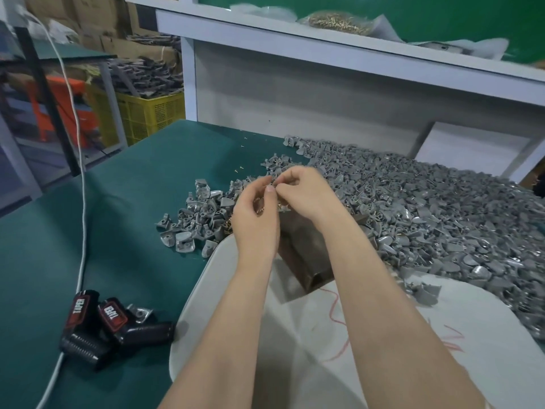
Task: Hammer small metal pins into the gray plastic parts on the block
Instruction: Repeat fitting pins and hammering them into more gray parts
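Just above the centre of the frame the left hand [256, 215] and the right hand [306, 193] meet fingertip to fingertip. The fingers of both are curled in, and thumbs and forefingers pinch a tiny piece [274, 186] between them. It is too small to tell whether it is a pin or a gray part.

Below the wrists sits the dark brown rectangular block [306, 258], resting on a pale gray rounded board [295, 343]. Small brass-coloured metal pins [283, 206] glint just behind the hands.

The heap of gray plastic parts [436, 208] spreads across the right of the frame, and a smaller scatter of the same parts lies left of the hands on the dark green table mat [97, 231].

At lower left lie black hand tools with red labels [113, 320]. Their white lettering sits at an angle and cannot be read with certainty. A white cable [79, 160] runs past them toward the upper left. On the white shelf [324, 42] at the top lies a clear bag of brass pins [336, 23].
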The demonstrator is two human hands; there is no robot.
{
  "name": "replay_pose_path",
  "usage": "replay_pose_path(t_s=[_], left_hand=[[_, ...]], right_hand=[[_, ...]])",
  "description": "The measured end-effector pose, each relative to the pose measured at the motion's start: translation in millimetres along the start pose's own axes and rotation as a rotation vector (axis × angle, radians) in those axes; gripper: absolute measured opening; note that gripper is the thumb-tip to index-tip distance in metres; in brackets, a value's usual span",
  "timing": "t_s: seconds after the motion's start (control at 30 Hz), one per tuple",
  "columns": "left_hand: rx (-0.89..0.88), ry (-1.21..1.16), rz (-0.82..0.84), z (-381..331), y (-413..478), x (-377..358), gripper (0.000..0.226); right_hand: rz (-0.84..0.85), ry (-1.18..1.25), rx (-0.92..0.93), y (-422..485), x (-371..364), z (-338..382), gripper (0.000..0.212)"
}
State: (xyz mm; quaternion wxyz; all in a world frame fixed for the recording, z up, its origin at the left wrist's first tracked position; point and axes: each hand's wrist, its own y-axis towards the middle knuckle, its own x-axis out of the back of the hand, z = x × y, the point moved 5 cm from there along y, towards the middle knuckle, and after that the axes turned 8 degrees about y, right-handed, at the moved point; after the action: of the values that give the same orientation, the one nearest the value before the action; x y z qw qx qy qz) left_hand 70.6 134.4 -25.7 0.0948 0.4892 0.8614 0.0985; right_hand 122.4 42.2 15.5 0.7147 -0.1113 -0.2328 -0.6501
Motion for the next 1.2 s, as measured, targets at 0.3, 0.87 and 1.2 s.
replay_pose_path(t_s=[0.3, 0.87, 1.2], left_hand=[[0.260, -0.431, -0.439, 28, 14, 30, 0.020], [0.267, -0.338, -0.468, 30, 13, 31, 0.015], [0.264, -0.270, -0.497, 28, 12, 33, 0.012]], right_hand=[[0.189, -0.661, 0.061, 18, -67, -17, 0.022], [0.303, -0.761, 0.087, 23, -91, -18, 0.029], [0.275, -0.825, 0.240, 23, -97, -13, 0.031]])
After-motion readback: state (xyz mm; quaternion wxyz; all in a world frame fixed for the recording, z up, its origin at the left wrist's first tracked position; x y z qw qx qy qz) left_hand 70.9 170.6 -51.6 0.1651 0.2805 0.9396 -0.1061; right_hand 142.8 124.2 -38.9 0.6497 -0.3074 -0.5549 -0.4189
